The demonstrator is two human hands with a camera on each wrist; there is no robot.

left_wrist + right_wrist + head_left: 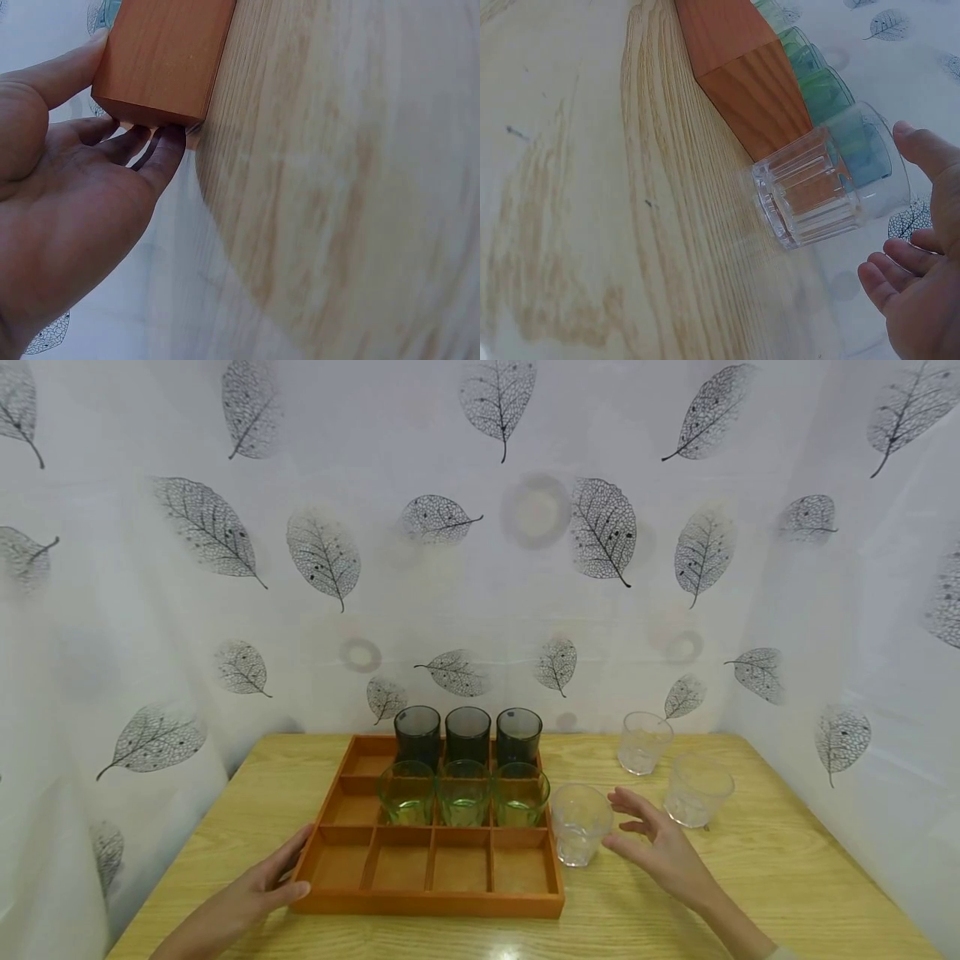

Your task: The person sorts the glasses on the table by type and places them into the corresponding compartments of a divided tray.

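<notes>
A wooden compartment tray (427,903) lies on the table. My left hand (251,885) holds its near left corner, thumb at the front and fingers along the left side; the left wrist view shows this hand (82,165) close up. Dark grey glasses (468,735) stand in the tray's back row, green glasses (463,793) in the middle row. Just right of the tray, a clear glass (577,827) stands upright on the table. Beside it is my right hand (663,847), fingers spread and apart; in the right wrist view the thumb is close to this glass (825,184).
Two more clear glasses, a rear one (643,745) and a nearer one (696,793), stand on the table (795,860) at the right. A white curtain with leaf prints (465,610) surrounds the table's back and sides. The tray's front row holds no glasses.
</notes>
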